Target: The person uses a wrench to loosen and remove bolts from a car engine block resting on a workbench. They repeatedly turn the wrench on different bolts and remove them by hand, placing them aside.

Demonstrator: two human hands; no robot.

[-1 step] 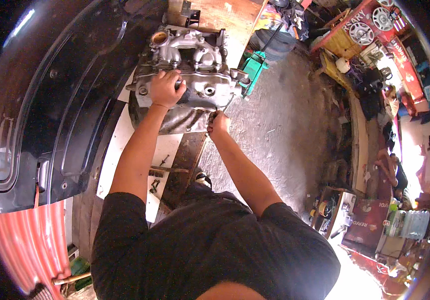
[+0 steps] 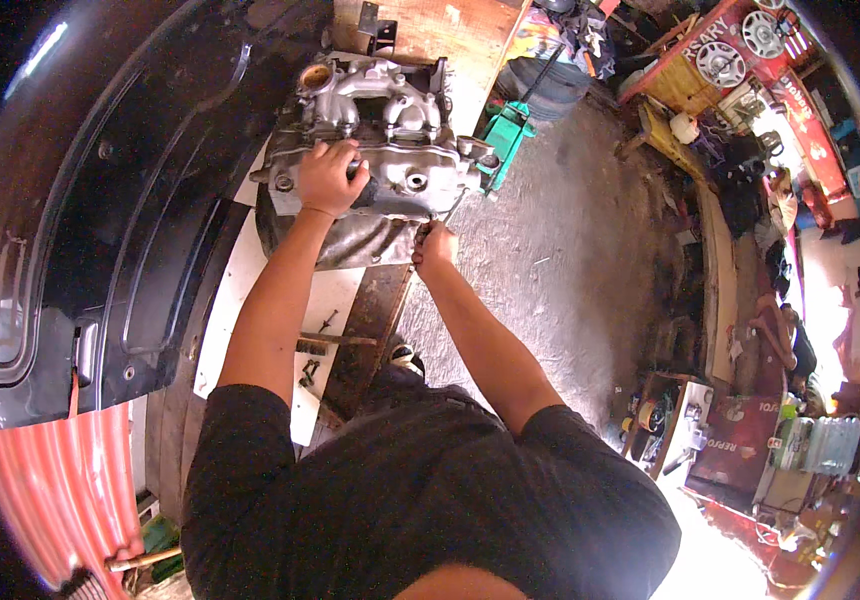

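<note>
Messy workshop w/ a grey concrete floor, junk and red boxes off to the right, and a big black car panel on the left. Wooden bench runs up the middle w/ a white sheet on it, plus a few small bolts and bits near the person's left arm.

At the far end of the bench sits a big silver metal engine part, lumpy, w/ round holes and tubes on top. It rests on a dark metal piece under it.

Left hand lies flat on top of the engine part, fingers spread and curled over the top, pressing down, not wrapped round anything. Right hand is at the near right corner, fingers closed tight round a thin tool that points up at the part's edge. Can't tell what kind of tool it is, too small.

The engine part looks heavy, hard and stiff, prob. a bit oily so it may slip. Best held w/ both hands by the thick outer edges or the sticking-out lugs, not the thin tubes
</note>
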